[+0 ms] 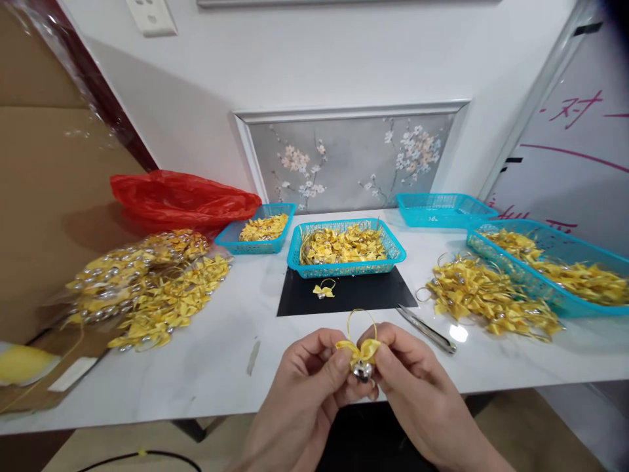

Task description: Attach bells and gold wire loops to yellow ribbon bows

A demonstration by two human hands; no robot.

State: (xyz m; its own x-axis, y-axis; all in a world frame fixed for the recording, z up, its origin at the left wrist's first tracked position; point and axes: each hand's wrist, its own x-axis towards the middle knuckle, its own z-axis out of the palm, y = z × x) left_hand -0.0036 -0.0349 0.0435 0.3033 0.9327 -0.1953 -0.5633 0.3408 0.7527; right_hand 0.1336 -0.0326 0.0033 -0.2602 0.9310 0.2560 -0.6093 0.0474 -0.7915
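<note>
At the lower middle of the frame, both hands meet over the near edge of the table point(221, 383). The left hand point(307, 387) pinches one side of a yellow bow point(370, 347) between thumb and forefinger; the right hand point(415, 377) pinches the other side the same way. A silver bell point(362, 372) sits at the bow's centre, between the thumbs, and a thin gold loop point(361, 312) stands up above it.

Just beyond the hands, at the middle of the frame, lies a black mat point(295, 298) with a single finished-looking piece point(324, 291) on it — bow, bell and loop together. A blue basket point(345, 269) full of similar pieces rests at the mat's far edge. To the right of the mat, a metal tool point(426, 330) lies aslant, its narrow end toward the upper left.

Right of centre, a heap point(481, 295) of yellow pieces lies beside a larger basket point(531, 282) of them at the right edge; a blue tray point(432, 221) stands behind. Left of centre, another pile point(171, 301) spreads out next to clear-wrapped bundles point(115, 275), with a red bag point(181, 196) and a small basket point(255, 248) above.
</note>
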